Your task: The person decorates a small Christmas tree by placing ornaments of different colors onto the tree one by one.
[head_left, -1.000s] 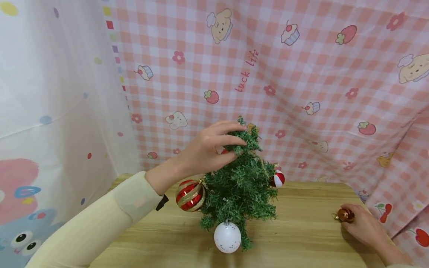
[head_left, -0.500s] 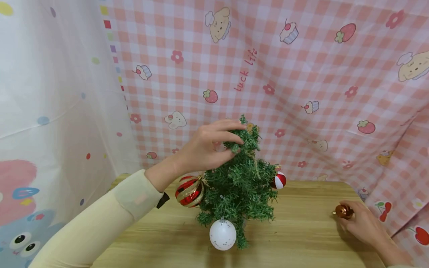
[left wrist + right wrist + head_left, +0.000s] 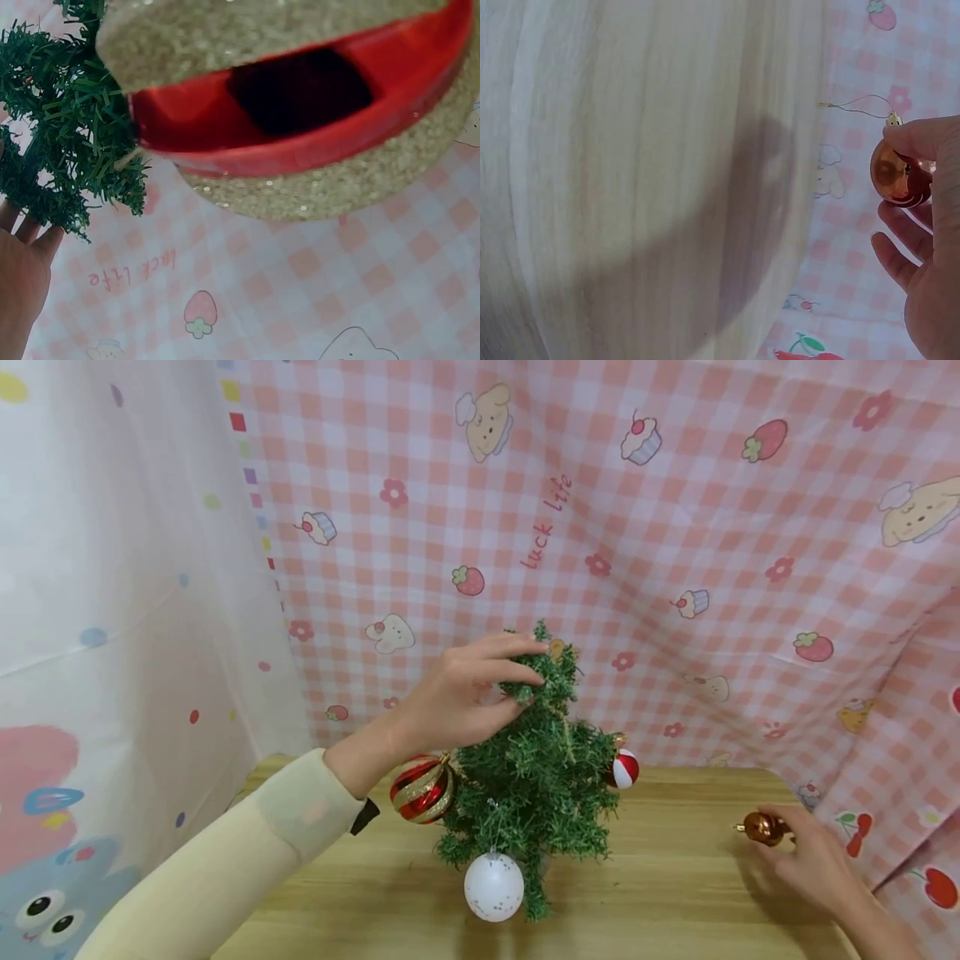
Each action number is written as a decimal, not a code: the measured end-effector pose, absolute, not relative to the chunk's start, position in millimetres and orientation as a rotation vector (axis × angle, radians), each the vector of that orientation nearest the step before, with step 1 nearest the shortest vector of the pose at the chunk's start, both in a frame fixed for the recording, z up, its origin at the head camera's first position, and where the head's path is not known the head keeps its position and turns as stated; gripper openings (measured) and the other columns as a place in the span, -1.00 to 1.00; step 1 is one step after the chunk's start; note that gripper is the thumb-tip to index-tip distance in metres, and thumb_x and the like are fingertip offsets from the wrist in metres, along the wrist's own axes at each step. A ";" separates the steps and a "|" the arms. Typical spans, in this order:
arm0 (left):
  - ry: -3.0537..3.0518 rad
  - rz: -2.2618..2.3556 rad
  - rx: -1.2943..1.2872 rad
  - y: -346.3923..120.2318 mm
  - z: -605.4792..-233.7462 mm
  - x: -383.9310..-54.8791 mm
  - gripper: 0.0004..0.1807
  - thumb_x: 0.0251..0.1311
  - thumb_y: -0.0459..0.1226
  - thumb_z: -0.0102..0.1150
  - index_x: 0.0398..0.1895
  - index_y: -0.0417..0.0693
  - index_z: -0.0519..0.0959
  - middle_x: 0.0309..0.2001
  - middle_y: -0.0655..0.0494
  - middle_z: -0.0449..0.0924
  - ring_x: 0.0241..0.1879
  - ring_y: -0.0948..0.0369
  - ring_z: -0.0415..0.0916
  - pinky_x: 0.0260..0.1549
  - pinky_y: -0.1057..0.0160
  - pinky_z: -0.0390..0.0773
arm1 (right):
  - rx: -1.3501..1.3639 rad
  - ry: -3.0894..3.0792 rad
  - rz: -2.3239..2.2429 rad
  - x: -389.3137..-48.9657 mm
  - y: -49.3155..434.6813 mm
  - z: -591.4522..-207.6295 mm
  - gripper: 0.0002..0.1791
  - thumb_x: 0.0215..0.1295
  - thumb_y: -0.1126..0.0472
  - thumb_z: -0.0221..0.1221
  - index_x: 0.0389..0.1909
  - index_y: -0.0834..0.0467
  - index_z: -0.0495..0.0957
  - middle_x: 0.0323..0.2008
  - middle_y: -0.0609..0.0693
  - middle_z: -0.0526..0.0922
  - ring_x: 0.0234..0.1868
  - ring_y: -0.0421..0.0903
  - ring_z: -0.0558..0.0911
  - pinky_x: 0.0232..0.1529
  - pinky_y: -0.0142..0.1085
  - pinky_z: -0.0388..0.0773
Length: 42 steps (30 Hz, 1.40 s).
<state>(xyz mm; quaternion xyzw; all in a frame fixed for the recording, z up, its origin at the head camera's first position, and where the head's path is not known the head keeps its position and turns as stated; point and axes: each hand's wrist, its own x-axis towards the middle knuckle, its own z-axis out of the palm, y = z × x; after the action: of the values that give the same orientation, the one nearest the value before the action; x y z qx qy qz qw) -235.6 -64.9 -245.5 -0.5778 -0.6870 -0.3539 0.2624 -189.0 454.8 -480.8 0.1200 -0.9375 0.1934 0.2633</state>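
A small green artificial Christmas tree stands on the table, and my left hand grips its upper branches between thumb and fingers. In the left wrist view the left hand's fingertips touch the needles at the edge. My right hand, near the table's right end, pinches a shiny copper-brown bauble. Its gold cap and thread loop show in the right wrist view, pointing away from the palm. On the tree hang a red-and-gold striped bauble at left, a white speckled bauble in front and a red-and-white bauble at right.
The wooden table ends close to the right hand. A pink checked cloth hangs behind and down the right side; a white patterned cloth hangs at left. The striped bauble fills much of the left wrist view.
The tree has turned slightly under my left hand, and the white bauble has shifted left. The copper bauble has moved a little left in my right hand, its cap now pointing left.
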 end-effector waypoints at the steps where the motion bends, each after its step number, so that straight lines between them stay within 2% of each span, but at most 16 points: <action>1: -1.855 -0.946 -1.558 -65.1 -246.2 -235.0 -0.71 0.16 -0.56 0.33 -0.04 -0.27 0.76 0.28 -0.22 0.59 0.38 -0.07 0.46 -0.53 0.33 0.44 | 0.330 -2.526 0.525 -188.4 453.1 -479.9 -0.40 -0.20 0.36 0.62 -0.02 0.30 0.66 -0.16 0.25 0.69 -0.26 -0.12 0.61 -0.38 -0.40 0.49; 2: -1.851 -0.938 -1.553 -65.1 -246.9 -234.7 -0.70 0.15 -0.56 0.34 -0.02 -0.28 0.75 0.28 -0.22 0.59 0.38 -0.08 0.46 -0.48 0.35 0.48 | 0.329 -2.519 0.528 -187.4 450.9 -479.0 -0.39 -0.21 0.36 0.62 -0.02 0.29 0.66 -0.16 0.24 0.69 -0.27 -0.21 0.58 -0.38 -0.44 0.49; 5: -1.838 -0.913 -1.540 -64.5 -248.3 -233.7 -0.67 0.14 -0.55 0.35 0.00 -0.29 0.75 0.28 -0.23 0.59 0.38 -0.11 0.45 -0.12 0.33 0.62 | 0.310 -2.515 0.550 -184.4 444.9 -475.4 -0.37 -0.20 0.35 0.63 0.00 0.31 0.65 -0.16 0.22 0.69 -0.27 -0.37 0.53 -0.37 -0.50 0.48; 7: -1.831 -0.900 -1.530 -63.5 -249.6 -233.9 -0.68 0.13 -0.53 0.38 -0.01 -0.29 0.75 0.27 -0.23 0.60 0.37 -0.11 0.46 0.15 0.25 0.58 | 0.301 -2.506 0.564 -182.4 440.8 -472.3 -0.36 -0.20 0.34 0.64 0.01 0.32 0.64 -0.17 0.21 0.70 -0.28 -0.42 0.52 -0.37 -0.53 0.47; 9: -1.819 -0.884 -1.522 -62.2 -250.5 -234.0 -0.70 0.14 -0.50 0.42 -0.02 -0.28 0.75 0.25 -0.23 0.61 0.35 -0.10 0.48 0.30 0.17 0.49 | 0.307 -2.482 0.573 -181.0 437.0 -468.9 -0.35 -0.21 0.35 0.64 0.01 0.32 0.64 -0.19 0.19 0.70 -0.29 -0.44 0.52 -0.35 -0.58 0.45; 13: -1.787 -0.845 -1.509 -60.1 -252.0 -234.2 -0.72 0.14 -0.43 0.49 -0.05 -0.26 0.76 0.23 -0.24 0.61 0.33 -0.11 0.49 0.41 0.09 0.37 | 0.333 -2.451 0.598 -177.6 428.7 -461.2 -0.35 -0.20 0.36 0.64 0.02 0.31 0.64 -0.21 0.15 0.71 -0.27 -0.50 0.51 -0.30 -0.67 0.41; 18: -1.759 -0.834 -1.496 -60.4 -252.4 -231.9 -0.69 0.11 -0.44 0.50 -0.05 -0.28 0.75 0.23 -0.26 0.61 0.31 -0.16 0.49 0.42 0.06 0.36 | 0.319 -2.480 0.622 -169.7 416.7 -449.1 -0.36 -0.10 0.30 0.63 0.07 0.28 0.62 -0.15 0.16 0.71 -0.21 -0.55 0.48 -0.27 -0.68 0.43; 21: -1.738 -0.840 -1.491 -61.3 -252.6 -229.6 -0.67 0.10 -0.45 0.49 -0.03 -0.29 0.74 0.23 -0.27 0.61 0.31 -0.16 0.49 0.41 0.05 0.38 | 0.304 -2.491 0.630 -165.2 409.3 -443.1 -0.36 -0.06 0.26 0.62 0.09 0.28 0.62 -0.13 0.17 0.71 -0.23 -0.51 0.50 -0.29 -0.65 0.45; 27: -1.701 -0.847 -1.472 -64.4 -253.0 -221.2 -0.64 0.07 -0.46 0.48 -0.01 -0.28 0.73 0.21 -0.30 0.60 0.31 -0.17 0.49 0.40 0.01 0.38 | 0.303 -2.457 0.635 -159.2 398.3 -437.4 -0.33 -0.12 0.29 0.65 0.09 0.25 0.63 -0.16 0.12 0.72 -0.27 -0.46 0.53 -0.28 -0.55 0.43; 30: -1.685 -0.862 -1.462 -66.8 -252.5 -216.1 -0.63 0.05 -0.48 0.48 -0.01 -0.27 0.73 0.20 -0.30 0.61 0.30 -0.16 0.50 0.39 -0.03 0.40 | 0.320 -2.414 0.661 -157.4 394.0 -435.8 -0.31 -0.17 0.33 0.65 0.08 0.25 0.64 -0.18 0.08 0.71 -0.26 -0.49 0.53 -0.26 -0.60 0.44; 35: -1.656 -0.868 -1.422 -71.1 -251.6 -208.5 -0.65 0.03 -0.48 0.48 -0.05 -0.24 0.74 0.10 -0.24 0.65 0.13 -0.09 0.57 0.21 -0.01 0.53 | 0.375 -2.313 0.703 -156.2 386.1 -433.9 -0.28 -0.28 0.43 0.65 0.06 0.28 0.66 -0.19 -0.03 0.69 -0.19 -0.60 0.49 -0.21 -0.69 0.44; 38: -1.626 -0.876 -1.392 -73.6 -253.8 -204.3 -0.69 0.03 -0.47 0.48 -0.09 -0.21 0.75 0.03 -0.22 0.67 -0.01 -0.06 0.57 0.06 0.00 0.55 | 0.413 -2.259 0.728 -155.7 380.6 -431.5 -0.24 -0.34 0.48 0.64 0.07 0.31 0.66 -0.16 -0.17 0.67 -0.16 -0.62 0.49 -0.18 -0.70 0.45; 42: -1.610 -0.894 -1.362 -76.4 -259.7 -199.6 -0.75 0.09 -0.41 0.46 -0.12 -0.18 0.74 -0.01 -0.21 0.67 -0.06 -0.06 0.56 0.03 -0.02 0.52 | 0.452 -2.199 0.763 -153.2 373.1 -426.8 -0.19 -0.40 0.54 0.61 0.09 0.35 0.64 -0.08 -0.35 0.60 -0.14 -0.61 0.51 -0.13 -0.71 0.45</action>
<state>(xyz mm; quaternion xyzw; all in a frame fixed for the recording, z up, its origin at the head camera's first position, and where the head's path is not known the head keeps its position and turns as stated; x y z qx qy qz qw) -199.6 -76.4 -259.7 -0.5415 -0.6402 -0.3555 0.4131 -153.2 373.1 -426.8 0.1767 -0.8594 0.2982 0.3759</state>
